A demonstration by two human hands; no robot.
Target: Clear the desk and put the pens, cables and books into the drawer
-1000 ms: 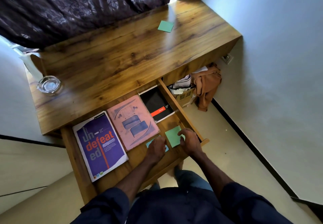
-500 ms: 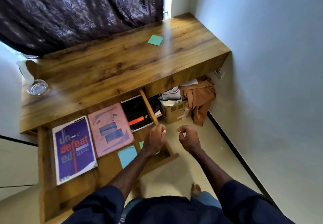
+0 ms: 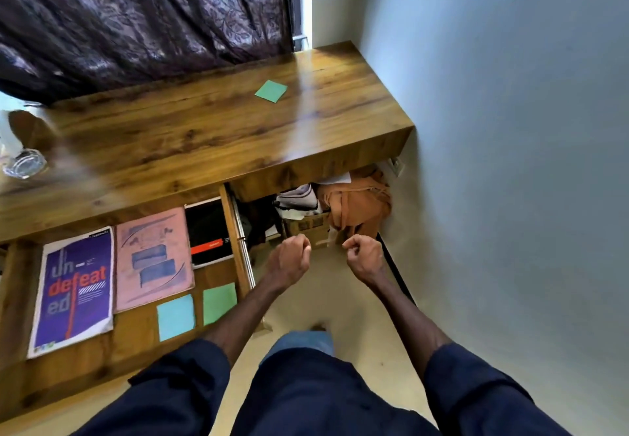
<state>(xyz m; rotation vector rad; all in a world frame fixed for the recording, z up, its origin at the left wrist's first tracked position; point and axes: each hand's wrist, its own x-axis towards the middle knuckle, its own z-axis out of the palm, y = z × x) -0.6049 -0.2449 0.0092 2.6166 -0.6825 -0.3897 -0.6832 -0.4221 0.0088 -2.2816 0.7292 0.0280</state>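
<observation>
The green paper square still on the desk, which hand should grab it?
Probably the right hand. The green paper square lies near the desk's far right end, and that hand is empty, curled, nearer that end; the left hand sits beside the open drawer.

The single head camera looks steeply down from above, close over the bench (image 3: 211, 136) and open drawer (image 3: 136, 340).
</observation>
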